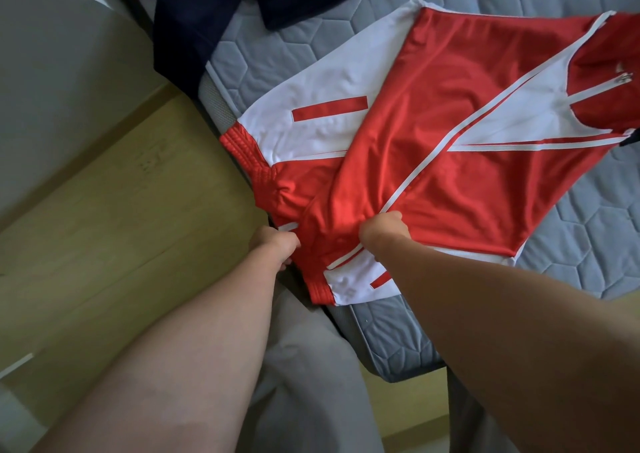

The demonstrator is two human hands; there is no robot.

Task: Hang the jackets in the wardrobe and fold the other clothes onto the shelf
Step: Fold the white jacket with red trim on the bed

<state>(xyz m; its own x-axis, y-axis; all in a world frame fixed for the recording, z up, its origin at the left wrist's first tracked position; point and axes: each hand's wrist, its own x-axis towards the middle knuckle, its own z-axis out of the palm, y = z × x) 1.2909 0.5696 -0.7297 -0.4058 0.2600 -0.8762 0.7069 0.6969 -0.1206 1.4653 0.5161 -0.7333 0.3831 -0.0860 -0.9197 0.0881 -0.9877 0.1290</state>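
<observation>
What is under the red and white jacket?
The grey quilted mattress shows beside the red and white jacket; anything directly beneath the fabric is covered.

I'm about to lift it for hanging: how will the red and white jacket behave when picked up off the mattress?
Probably floppy: the jacket bunches where the left hand and right hand grip it. Its sheen suggests slick fabric, so it may slide off the mattress. Likely light, being thin.
</observation>
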